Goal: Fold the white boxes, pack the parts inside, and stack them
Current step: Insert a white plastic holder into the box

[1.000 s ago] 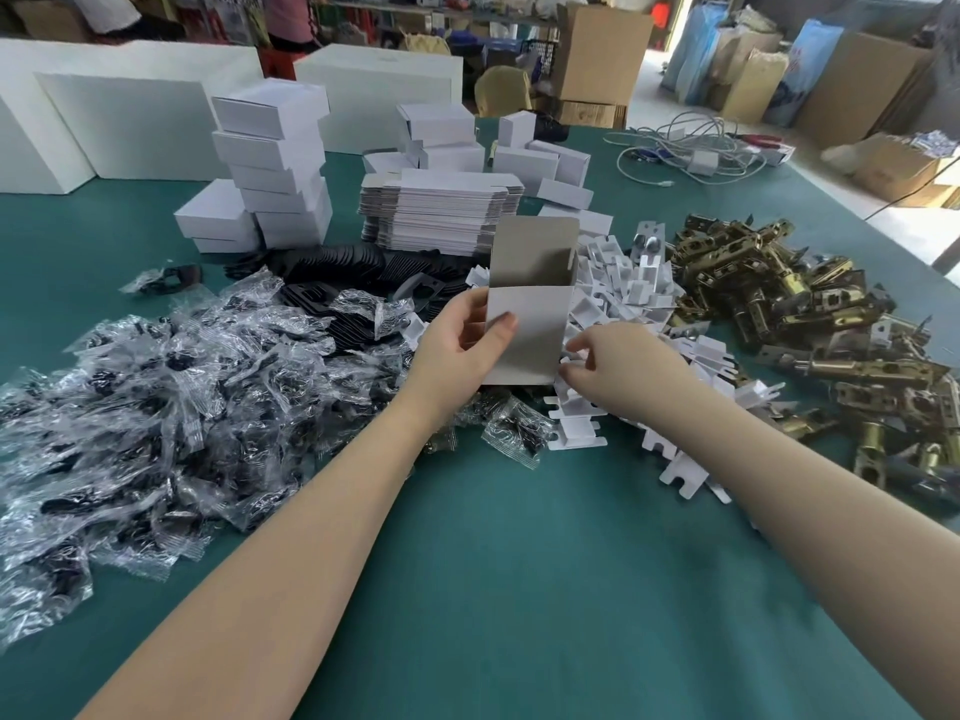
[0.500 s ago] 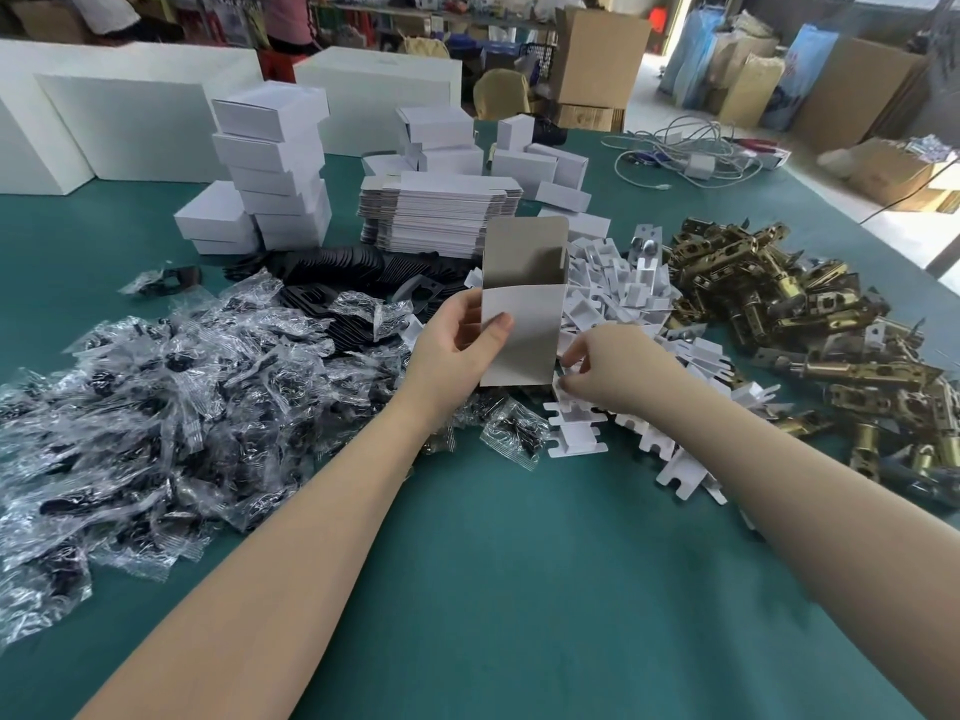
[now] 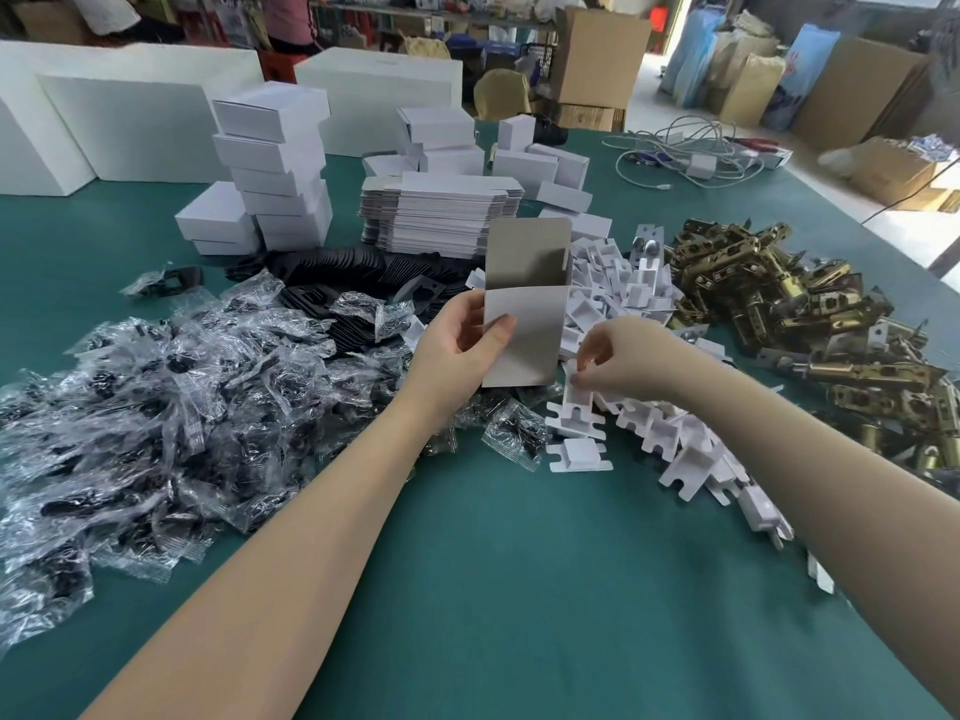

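My left hand (image 3: 460, 350) holds a white box (image 3: 524, 335) upright at mid-table, its top flap standing open and showing the grey inside. Just right of the box, my right hand (image 3: 623, 358) pinches a white card insert (image 3: 576, 389) at the edge of the pile of white inserts (image 3: 670, 439). Behind lie a stack of flat box blanks (image 3: 441, 213) and a tower of folded white boxes (image 3: 275, 163). Bagged black parts (image 3: 156, 407) cover the left side, brass latch parts (image 3: 810, 324) the right.
Black plates (image 3: 353, 272) lie in a row behind the bags. More folded boxes (image 3: 540, 163) sit at the back, with large white cartons (image 3: 130, 122) and a tangle of cables (image 3: 691, 153). The green table (image 3: 519, 589) shows bare cloth between my forearms.
My right hand has moved away from the box's lower edge, a little right and down, onto an insert. The box stays upright in my left hand.
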### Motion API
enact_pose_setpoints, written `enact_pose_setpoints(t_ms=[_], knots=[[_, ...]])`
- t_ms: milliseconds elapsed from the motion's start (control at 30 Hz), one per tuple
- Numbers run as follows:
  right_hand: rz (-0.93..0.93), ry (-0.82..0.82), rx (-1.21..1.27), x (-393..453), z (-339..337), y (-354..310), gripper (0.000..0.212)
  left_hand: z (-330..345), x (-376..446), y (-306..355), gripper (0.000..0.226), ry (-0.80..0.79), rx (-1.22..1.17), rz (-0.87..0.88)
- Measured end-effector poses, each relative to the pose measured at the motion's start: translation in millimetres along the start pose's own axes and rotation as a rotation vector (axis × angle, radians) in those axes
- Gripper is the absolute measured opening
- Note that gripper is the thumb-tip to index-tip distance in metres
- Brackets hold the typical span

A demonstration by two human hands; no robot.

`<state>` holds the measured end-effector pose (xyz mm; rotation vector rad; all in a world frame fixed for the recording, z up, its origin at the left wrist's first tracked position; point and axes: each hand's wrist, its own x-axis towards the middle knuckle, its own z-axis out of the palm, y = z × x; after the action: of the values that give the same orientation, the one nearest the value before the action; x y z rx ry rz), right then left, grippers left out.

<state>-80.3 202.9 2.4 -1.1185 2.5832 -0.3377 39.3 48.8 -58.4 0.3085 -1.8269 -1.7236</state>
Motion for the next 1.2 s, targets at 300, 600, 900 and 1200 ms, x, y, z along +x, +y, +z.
enact_pose_setpoints(t_ms=[300, 600, 900, 1200], knots=[[0.094, 0.070, 0.531, -8, 0, 10, 0.021, 1, -1, 2, 0.022, 0.001, -0.009, -0.003], [-0.105, 0.418, 0.704, -34, -31, -14, 0.018, 1, -1, 0, 0.025, -0.016, -0.024, -0.001], [-0.204, 0.703, 0.190, -22, -46, -59, 0.019, 0, 0, -3, 0.028, -0.030, -0.043, -0.004], [-0.044, 0.727, -0.311, -13, -24, -76, 0.023, 0, 0, -3, 0.027, -0.017, -0.022, -0.003]])
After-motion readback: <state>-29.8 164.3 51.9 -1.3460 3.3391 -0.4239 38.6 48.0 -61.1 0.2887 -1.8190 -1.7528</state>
